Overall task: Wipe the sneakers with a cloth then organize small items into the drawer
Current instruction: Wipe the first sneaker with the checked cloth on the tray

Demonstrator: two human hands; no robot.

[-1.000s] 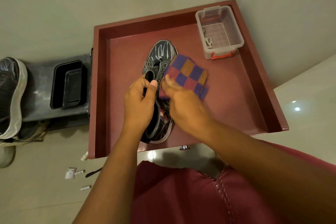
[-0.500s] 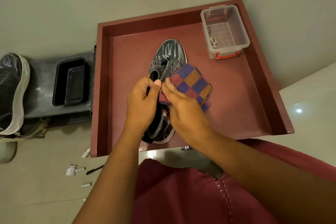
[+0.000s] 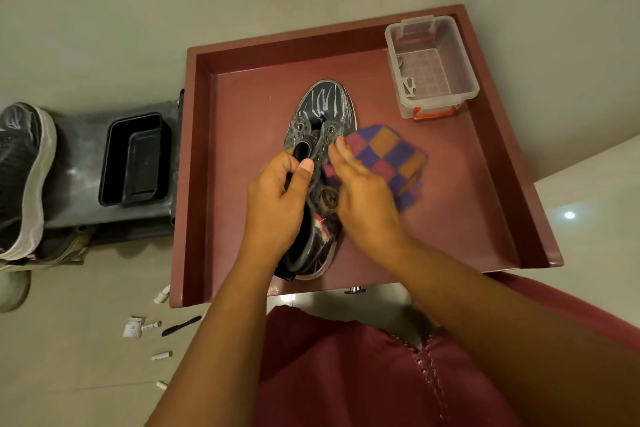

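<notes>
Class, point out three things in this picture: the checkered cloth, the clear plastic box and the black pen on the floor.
checkered cloth (image 3: pixel 388 152), head view, on an orange square.
clear plastic box (image 3: pixel 465 74), head view, on its right wall.
black pen (image 3: pixel 181 325), head view, on the middle of its barrel.

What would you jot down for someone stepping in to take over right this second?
Left hand: grips the sneaker at its collar, steadying it in the drawer.
Right hand: holds the cloth against the sneaker's side.
Done: wiping of this sneaker under way.
Left: finish it; second sneaker lies outside, left of the drawer; then gather the small items from the floor into the drawer, perhaps in the clear box.
</notes>
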